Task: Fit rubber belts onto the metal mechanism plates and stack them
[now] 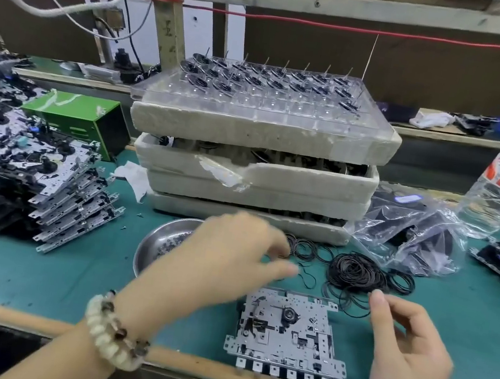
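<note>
One plate (295, 335) lies flat. The right hand (406, 352) is just right of the plate, fingertips at the fringe of the belts (356, 273); I cannot tell if it pinches one. The left hand (233, 251), beyond the plate's left corner, is blurred above a bowl (152, 246), its grip unclear. The belts are heaped just beyond the plate. A stack (33, 173) sits far to its left.

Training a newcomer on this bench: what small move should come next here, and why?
Probably pinch one belt free from the belt pile with the right hand, whose fingertips sit at its edge; the plate ahead shows no belt visibly fitted.
</note>
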Available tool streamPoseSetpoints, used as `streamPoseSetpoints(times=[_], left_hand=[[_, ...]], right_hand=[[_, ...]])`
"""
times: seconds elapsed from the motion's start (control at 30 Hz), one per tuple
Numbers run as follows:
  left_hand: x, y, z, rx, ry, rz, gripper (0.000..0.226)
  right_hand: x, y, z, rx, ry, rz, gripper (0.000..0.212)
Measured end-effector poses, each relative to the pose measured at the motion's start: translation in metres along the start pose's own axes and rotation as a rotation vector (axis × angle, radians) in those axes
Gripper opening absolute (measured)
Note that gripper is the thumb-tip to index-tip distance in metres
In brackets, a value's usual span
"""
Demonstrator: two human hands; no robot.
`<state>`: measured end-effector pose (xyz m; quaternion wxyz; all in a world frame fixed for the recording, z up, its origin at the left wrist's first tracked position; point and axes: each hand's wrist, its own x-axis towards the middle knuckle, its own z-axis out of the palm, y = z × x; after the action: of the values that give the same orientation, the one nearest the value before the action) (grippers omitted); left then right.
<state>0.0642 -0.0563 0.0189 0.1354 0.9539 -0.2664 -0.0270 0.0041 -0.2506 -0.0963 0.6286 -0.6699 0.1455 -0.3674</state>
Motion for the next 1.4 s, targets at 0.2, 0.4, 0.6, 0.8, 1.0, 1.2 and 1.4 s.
streamPoseSetpoints(times=[0.2,0.4,0.6,0.8,1.0,1.2,1.4], left_hand=[[0.011,-0.026,-0.097,-0.231,0.530,-0.111,0.027],[0.051,-0.088,-0.150,0.241,0.645,-0.608,0.033],[0.080,-0.114,-0.159,0.295,0.490,-0.673,0.034],[0.092,-0.117,-0.150,0.190,0.461,-0.663,0.042],[0.088,-0.127,-0.153,-0.021,0.579,-0.663,0.042],[0.032,-0.080,-0.140,-0.455,0.826,-0.420,0.011],[-0.039,-0.013,-0.012,-0.894,0.580,-0.319,0.011]], right_hand=[[-0.001,-0.003,0.003,0.005,-0.006,-0.065,0.004],[-0.001,-0.004,0.005,0.035,0.008,-0.075,0.009],[0.000,-0.004,0.004,0.006,0.010,-0.076,0.008],[-0.002,-0.007,0.005,-0.028,0.003,-0.079,0.009],[-0.002,-0.007,0.004,-0.046,-0.014,-0.070,0.012],[-0.004,-0.008,0.003,-0.042,-0.026,-0.036,0.005],[-0.007,-0.027,0.002,0.260,-0.120,0.156,0.020]])
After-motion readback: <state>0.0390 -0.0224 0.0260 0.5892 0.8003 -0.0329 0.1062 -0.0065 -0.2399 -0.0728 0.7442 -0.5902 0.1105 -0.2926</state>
